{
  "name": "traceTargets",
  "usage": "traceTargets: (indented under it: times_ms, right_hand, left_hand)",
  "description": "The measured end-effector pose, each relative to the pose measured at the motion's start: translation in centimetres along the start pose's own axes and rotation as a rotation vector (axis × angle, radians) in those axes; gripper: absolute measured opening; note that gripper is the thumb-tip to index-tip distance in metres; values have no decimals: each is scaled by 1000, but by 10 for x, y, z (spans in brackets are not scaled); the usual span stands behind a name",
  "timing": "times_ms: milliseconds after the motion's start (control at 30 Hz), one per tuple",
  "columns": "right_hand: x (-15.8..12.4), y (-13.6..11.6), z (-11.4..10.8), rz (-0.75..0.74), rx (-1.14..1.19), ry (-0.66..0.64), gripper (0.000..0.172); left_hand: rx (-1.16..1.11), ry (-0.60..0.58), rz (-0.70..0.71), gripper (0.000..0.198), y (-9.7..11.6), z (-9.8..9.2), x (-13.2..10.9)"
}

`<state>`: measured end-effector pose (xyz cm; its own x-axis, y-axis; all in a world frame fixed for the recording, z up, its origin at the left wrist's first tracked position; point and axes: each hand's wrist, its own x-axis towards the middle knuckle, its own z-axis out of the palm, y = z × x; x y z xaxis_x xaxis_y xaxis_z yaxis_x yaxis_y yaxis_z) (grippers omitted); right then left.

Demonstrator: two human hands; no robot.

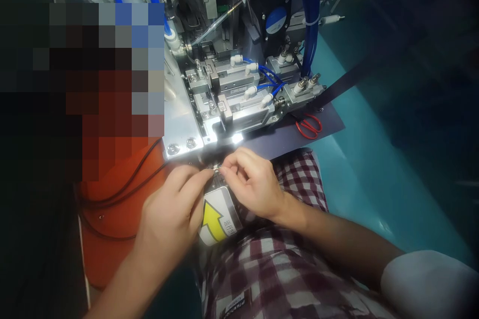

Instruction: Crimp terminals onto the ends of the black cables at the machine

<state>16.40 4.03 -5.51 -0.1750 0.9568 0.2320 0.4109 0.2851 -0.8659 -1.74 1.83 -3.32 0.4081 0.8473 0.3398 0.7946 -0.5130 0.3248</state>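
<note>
My left hand (174, 207) and my right hand (254, 182) meet just in front of the machine's lit edge. Thumb and forefinger are pinched together on each, their tips almost touching. Something small and shiny shows between them, too tiny to name. Below the fingertips runs a narrow metal track (220, 181), partly covered by my hands. Nearer my lap lies a white label (220, 217) with a yellow arrow and printed characters, close to the left fingers.
Beyond the hands stands a machine with metal pneumatic cylinders (243, 109) and blue air tubes (309, 20). Red-handled scissors (310, 127) lie on a dark plate to the right. Black cables (123, 192) cross an orange surface (112, 259) at left. A checked apron (262, 269) covers my lap.
</note>
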Motion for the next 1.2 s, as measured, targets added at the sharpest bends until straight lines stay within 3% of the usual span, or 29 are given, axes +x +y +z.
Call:
traceTargets:
  times_ms: [133, 267, 400, 600, 967, 1200]
  right_hand:
    - [1, -2, 5, 513, 488, -83, 15]
    - [6, -4, 4, 714, 705, -110, 28]
    - [6, -2, -2, 709, 665, -139, 27]
    - [1, 1, 1, 512, 472, -32, 17]
    - [5, 7, 10, 525, 466, -20, 20]
    - [9, 1, 10, 589, 576, -83, 21]
  left_hand:
    - [-6, 1, -4, 21, 0, -1, -1]
    - [-14, -11, -14, 22, 0, -1, -1]
    - [-31, -12, -16, 21, -1, 1, -1]
    - [-22, -9, -14, 21, 0, 1, 0]
    - [-2, -1, -6, 20, 0, 2, -1]
    - [2, -3, -15, 22, 0, 0, 0]
